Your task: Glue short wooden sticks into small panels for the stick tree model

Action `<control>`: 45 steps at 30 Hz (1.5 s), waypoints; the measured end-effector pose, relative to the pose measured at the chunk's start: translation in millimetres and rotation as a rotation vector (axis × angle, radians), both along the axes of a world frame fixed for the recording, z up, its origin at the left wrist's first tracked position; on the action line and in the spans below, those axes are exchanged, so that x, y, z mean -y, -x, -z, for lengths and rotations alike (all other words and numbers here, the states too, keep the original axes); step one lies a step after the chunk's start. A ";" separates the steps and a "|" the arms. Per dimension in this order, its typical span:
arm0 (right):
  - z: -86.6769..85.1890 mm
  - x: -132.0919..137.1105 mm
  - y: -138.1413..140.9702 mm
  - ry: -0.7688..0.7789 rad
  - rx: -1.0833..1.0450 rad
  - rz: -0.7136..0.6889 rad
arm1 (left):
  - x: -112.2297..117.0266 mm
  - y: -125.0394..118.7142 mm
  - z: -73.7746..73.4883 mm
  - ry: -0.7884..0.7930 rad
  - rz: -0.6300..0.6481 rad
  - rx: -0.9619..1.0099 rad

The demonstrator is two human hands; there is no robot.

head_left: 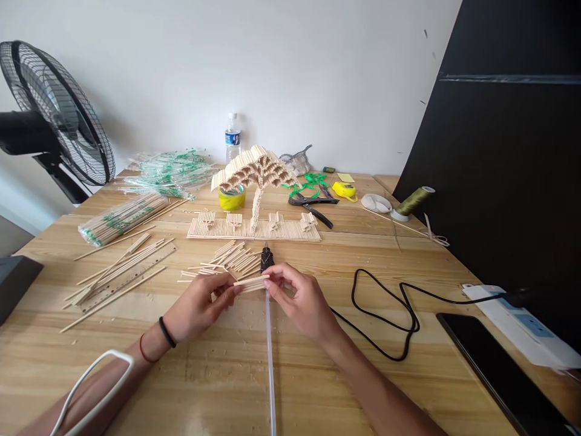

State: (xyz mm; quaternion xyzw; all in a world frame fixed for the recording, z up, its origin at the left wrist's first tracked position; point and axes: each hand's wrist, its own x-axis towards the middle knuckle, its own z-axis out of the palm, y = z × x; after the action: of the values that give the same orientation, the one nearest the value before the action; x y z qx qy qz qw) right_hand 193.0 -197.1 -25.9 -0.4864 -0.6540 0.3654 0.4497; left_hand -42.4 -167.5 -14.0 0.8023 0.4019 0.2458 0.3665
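Observation:
Short wooden sticks (pixel 252 283), lying side by side, stretch between my two hands above the table. My left hand (pixel 200 303) pinches their left end, and my right hand (pixel 302 300) pinches the right end. Just behind them lies a black glue gun (pixel 267 257), partly hidden, with a long clear glue stick (pixel 271 363) running toward me. Several cut stick pieces (pixel 238 259) are heaped to its left. Farther back stands a stick-built model: a tree-like canopy (pixel 254 166) on a trunk, over a slatted base (pixel 220 232) with small table-like pieces on it.
Long sticks and a ruler (pixel 129 280) lie at left, near a bagged stick bundle (pixel 124 218). Pliers (pixel 313 203), a yellow tape measure (pixel 345 191) and a thread spool (pixel 413 203) sit behind. At right are a black cable (pixel 411 315), phone (pixel 499 369) and power strip (pixel 521 324).

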 end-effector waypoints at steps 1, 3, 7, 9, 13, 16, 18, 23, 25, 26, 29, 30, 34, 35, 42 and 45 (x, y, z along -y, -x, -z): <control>-0.2 0.3 0.1 -0.002 0.006 -0.006 | 0.3 -0.3 0.3 -0.002 -0.003 0.002; -0.7 1.0 0.2 -0.001 0.006 -0.015 | 1.2 -0.8 0.4 0.001 -0.015 0.011; -1.2 1.8 0.8 0.007 0.002 -0.032 | 2.2 -1.3 -1.6 -0.010 -0.058 0.032; -0.8 1.6 1.3 0.011 0.000 -0.040 | 2.1 -1.3 -2.9 -0.008 -0.080 0.048; 0.6 0.9 1.7 0.007 0.000 -0.035 | 1.5 -1.2 -3.5 -0.006 -0.086 0.065; 0.9 1.0 1.1 -0.001 0.009 -0.027 | 1.2 -1.0 -3.6 -0.038 -0.079 0.063; 0.7 1.4 0.4 -0.005 0.017 -0.024 | 1.0 -0.7 -4.0 -0.055 -0.079 0.062; -1.4 2.7 -0.3 -0.021 0.028 -0.038 | 1.2 -0.2 -4.6 -0.059 -0.082 0.047; -2.3 3.1 0.1 -0.016 0.029 -0.049 | 1.5 -0.1 -4.1 -0.061 -0.082 0.046; -2.5 3.2 0.5 -0.009 0.026 -0.053 | 1.6 -0.1 -3.7 -0.063 -0.085 0.046; -1.8 3.3 1.9 0.014 0.016 -0.048 | 1.5 -0.1 -2.8 -0.064 -0.090 0.042; -1.1 3.3 2.4 0.019 0.014 -0.043 | 1.5 0.0 -2.8 -0.062 -0.089 0.038; 1.4 3.1 3.2 0.035 0.008 -0.034 | 2.1 0.6 -3.6 -0.053 -0.078 0.022; 1.5 2.9 3.1 0.040 0.006 -0.035 | 2.6 0.8 -3.8 -0.054 -0.075 0.018; -2.3 -0.4 -0.2 0.062 -0.014 -0.015 | 3.8 1.6 -1.1 -0.045 -0.081 0.022; -4.1 0.7 -0.3 0.035 -0.005 -0.022 | 3.2 2.5 -0.3 -0.035 -0.077 0.034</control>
State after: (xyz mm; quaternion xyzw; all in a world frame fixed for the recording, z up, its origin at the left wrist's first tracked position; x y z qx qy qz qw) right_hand 193.3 -197.8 -21.8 -0.4861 -0.6517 0.3829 0.4386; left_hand -44.9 -170.7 -13.8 0.7881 0.4221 0.2803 0.3494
